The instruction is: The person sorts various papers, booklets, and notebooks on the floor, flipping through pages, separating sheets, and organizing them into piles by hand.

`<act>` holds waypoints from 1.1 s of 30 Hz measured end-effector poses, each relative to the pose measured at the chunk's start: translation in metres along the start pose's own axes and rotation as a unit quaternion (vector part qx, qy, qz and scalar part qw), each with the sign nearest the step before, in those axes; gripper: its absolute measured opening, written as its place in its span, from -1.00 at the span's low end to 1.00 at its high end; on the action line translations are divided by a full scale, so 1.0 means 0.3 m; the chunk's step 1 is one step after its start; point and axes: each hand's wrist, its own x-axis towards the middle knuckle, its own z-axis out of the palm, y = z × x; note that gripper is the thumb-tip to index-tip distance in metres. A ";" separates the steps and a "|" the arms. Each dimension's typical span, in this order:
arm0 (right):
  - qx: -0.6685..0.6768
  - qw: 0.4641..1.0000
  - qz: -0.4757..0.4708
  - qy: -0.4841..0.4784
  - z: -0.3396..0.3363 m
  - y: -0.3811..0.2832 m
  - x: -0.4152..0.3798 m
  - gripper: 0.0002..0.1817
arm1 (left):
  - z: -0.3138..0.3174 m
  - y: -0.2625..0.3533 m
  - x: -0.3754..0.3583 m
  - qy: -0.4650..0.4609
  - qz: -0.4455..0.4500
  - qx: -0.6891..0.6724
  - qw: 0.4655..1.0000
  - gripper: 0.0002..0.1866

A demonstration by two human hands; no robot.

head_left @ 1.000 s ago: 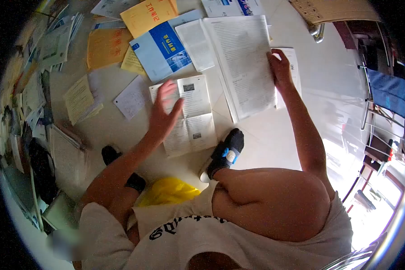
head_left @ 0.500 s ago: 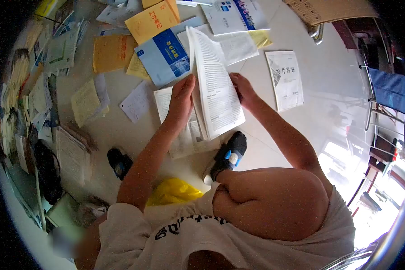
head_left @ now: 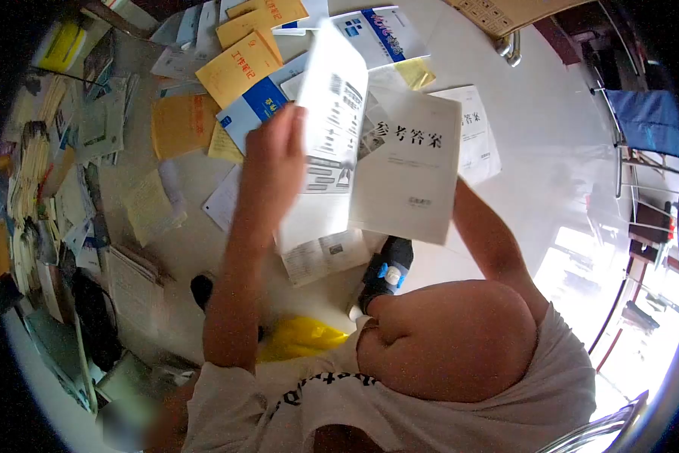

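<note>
A white paper booklet (head_left: 407, 181) is spread open in front of me, its grey-white side with large black Chinese characters facing up at the right. Its left leaf (head_left: 330, 151) stands steeply, showing printed blocks and a small drawing. My left hand (head_left: 277, 155) is closed on the outer edge of that leaf, slightly blurred. From the right, my right forearm (head_left: 494, 234) reaches behind the booklet, which it holds up; the fingers are hidden. Under the booklet a printed sheet (head_left: 328, 258) lies on the floor. Another white booklet (head_left: 481, 143) with similar characters lies partly covered behind it.
Orange notebooks (head_left: 237, 69), a blue booklet (head_left: 241, 117) and a blue-white book (head_left: 381, 36) lie ahead on the tiled floor. Paper piles (head_left: 33, 174) line the left. A yellow plastic bag (head_left: 301, 337) sits near my feet. A blue folding chair (head_left: 649, 121) stands right.
The booklet has turned from its inner text pages to the sides with large characters and printed blocks. My left hand has moved up and left, while my right hand has gone behind the booklet.
</note>
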 end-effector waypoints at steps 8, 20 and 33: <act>0.039 0.990 -0.129 0.043 -0.058 -0.332 0.065 -0.38 | -0.160 -0.236 -0.007 0.087 -0.144 -0.308 0.936 -0.57; 0.050 0.982 -0.066 -0.169 0.507 -0.441 -0.308 -0.51 | 0.099 -0.289 -0.088 0.068 -0.197 -0.420 0.883 -0.53; -0.275 0.927 -0.177 -0.184 0.670 -0.284 -0.506 -0.74 | 0.318 -0.071 -0.281 -0.036 -0.075 -0.478 0.875 0.09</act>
